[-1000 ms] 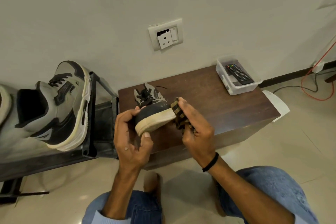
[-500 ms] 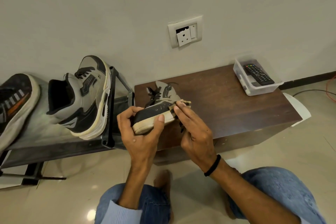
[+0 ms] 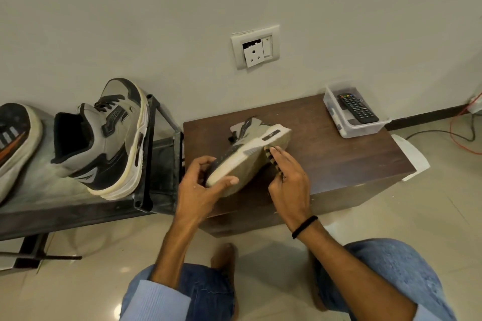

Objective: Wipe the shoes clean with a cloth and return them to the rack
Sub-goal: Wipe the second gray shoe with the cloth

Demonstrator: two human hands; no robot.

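The left hand (image 3: pixel 198 190) grips the near end of a grey and black shoe (image 3: pixel 250 151), with the thumb laid along the pale edge of the sole and the fingers curled over the upper. The shoe is tipped on its side, its sole turned toward the person and its far end pointing to about two o'clock. It sits over the near left part of the brown tabletop (image 3: pixel 339 159); whether it touches the wood cannot be told.

The right hand (image 3: pixel 289 185) holds a striped cloth (image 3: pixel 272 161) under its bent fingers and presses it against the sole, at about three o'clock from the middle of the shoe. A black band (image 3: pixel 303 227) circles that wrist.

At nine o'clock from the held shoe stands a dark metal rack (image 3: pixel 143 198), just beside the tabletop. A matching shoe (image 3: pixel 104 138) rests on it, toe up and leaning toward the wall. Another shoe (image 3: pixel 15 143) with an orange stripe lies at the frame's left edge.

At two o'clock, on the far right corner of the tabletop, a clear plastic box (image 3: pixel 336 114) holds a black remote (image 3: pixel 357 108). A wall socket (image 3: pixel 255 47) is at twelve o'clock. An orange cable (image 3: pixel 455 135) trails over the floor at three o'clock.
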